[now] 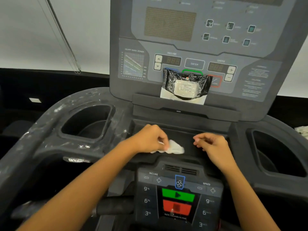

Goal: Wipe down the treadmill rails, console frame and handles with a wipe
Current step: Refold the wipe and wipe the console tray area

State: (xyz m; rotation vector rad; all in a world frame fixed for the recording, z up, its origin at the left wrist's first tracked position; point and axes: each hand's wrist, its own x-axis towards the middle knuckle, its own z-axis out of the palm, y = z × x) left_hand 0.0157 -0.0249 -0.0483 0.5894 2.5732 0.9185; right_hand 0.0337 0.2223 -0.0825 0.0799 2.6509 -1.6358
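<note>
A crumpled white wipe (pixel 175 148) lies on the dark centre tray (pixel 188 130) of the treadmill console. My left hand (pixel 150 139) pinches the wipe's left end between thumb and fingertips. My right hand (pixel 211 144) hovers just right of the wipe with its fingers loosely curled and nothing in them. A black pack of wipes (pixel 186 85) leans upright on the ledge against the console panel (pixel 196 52). The grey console frame (pixel 55 124) on the left is streaked with white dust.
Deep cup holders sit at the left (pixel 88 122) and right (pixel 278 152) of the tray. Below my hands is the lower keypad (pixel 178 200) with green and red buttons. A window blind and its cords hang behind at the left.
</note>
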